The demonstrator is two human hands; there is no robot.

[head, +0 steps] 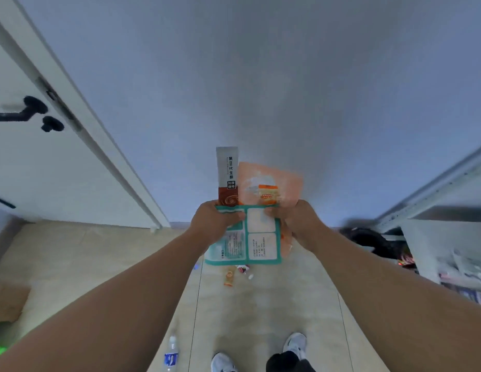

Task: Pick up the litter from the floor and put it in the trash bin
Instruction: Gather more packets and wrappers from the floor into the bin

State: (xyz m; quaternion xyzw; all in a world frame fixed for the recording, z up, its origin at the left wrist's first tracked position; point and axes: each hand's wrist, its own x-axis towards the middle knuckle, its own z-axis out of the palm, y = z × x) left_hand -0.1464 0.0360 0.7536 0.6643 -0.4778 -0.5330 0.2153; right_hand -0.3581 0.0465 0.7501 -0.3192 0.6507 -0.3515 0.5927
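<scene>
Litter (pixel 257 226) is bunched in front of the person, pinched between both hands above the pale tiled floor (pixel 261 312), probably so several pieces reach the bin in one trip. A dark round shape (pixel 368 241) sits low on the person's right beside a metal shelf. It may be the trash bin, though blur makes that uncertain.

Biggest in the bundle is a flat teal-bordered packet with white printed panels (pixel 262 244), hanging down. The left hand (pixel 215 221) curls round its top left corner and the right hand (pixel 295 221) pinches its top right. Behind it stands a crumpled peach plastic bag (pixel 286 181), held by the right hand. A slim white and brown stick sachet (pixel 227 173) rises upright from the left fist, clamped at its base. A small orange sweet wrapper (pixel 267 196) shows against the bag; whether it is loose or printed there cannot be told.

More remains on the floor: a clear plastic bottle with a blue label (pixel 171 353) near the shoes, and, well ahead of it, a small orange wrapper (pixel 229 277) just beside a red and white scrap (pixel 243 269).
</scene>
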